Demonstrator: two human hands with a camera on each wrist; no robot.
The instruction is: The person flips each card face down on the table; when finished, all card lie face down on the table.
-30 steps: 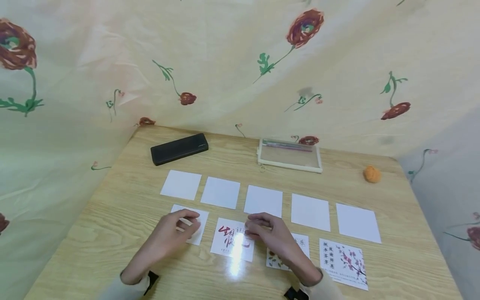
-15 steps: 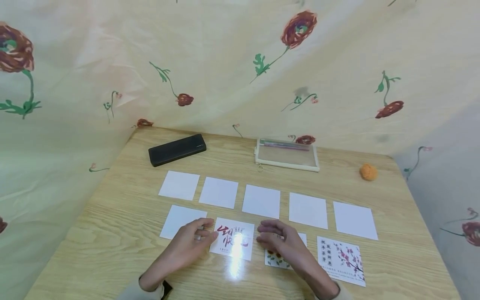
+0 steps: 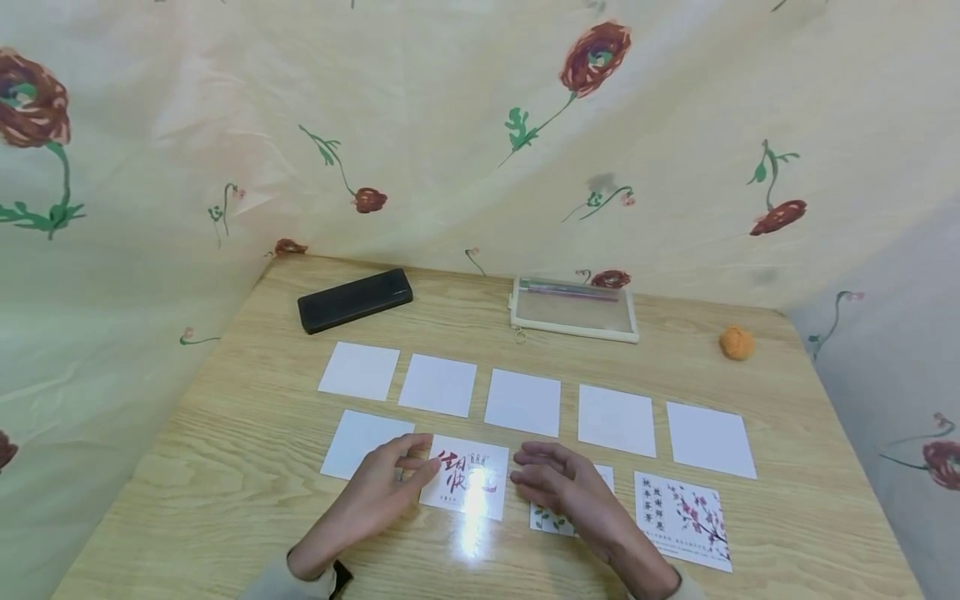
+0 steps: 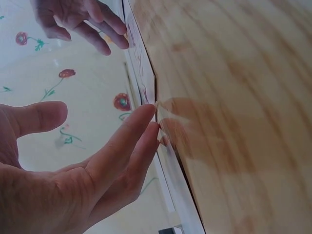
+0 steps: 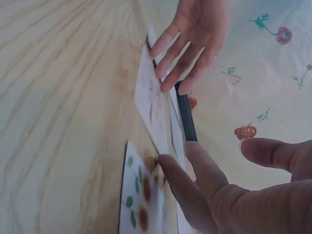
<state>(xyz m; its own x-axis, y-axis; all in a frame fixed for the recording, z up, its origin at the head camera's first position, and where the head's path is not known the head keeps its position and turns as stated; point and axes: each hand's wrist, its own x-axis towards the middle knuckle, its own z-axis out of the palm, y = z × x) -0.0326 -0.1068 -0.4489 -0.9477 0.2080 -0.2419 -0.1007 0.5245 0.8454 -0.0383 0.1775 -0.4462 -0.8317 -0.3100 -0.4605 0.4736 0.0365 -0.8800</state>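
Note:
A white card with red Chinese characters (image 3: 459, 475) lies flat on the wooden table between my two hands. My left hand (image 3: 388, 482) is at its left side, thumb lifted and fingers relaxed; in the left wrist view the fingertips (image 4: 151, 109) reach down to the table by the card's corner. On the other side, my right hand (image 3: 564, 483) has its fingertips close to the right edge and partly covers a sunflower card (image 5: 139, 204). Both hands hold nothing. A blank white card (image 3: 358, 442) lies just behind my left hand. Right of my right hand lies a plum-blossom card (image 3: 682, 521).
Several blank white cards form a row behind, including one at the left (image 3: 360, 371) and one at the right (image 3: 711, 439). Farther back are a black case (image 3: 355, 300), a clear zip pouch (image 3: 576, 312) with pens, and a small orange ball-like thing (image 3: 737, 342). A flowered cloth (image 3: 420, 125) hangs behind.
My left hand has moved right, from over the blank card to the red-character card's left side. My right hand has drawn back off that card to its right edge. The cards stay put.

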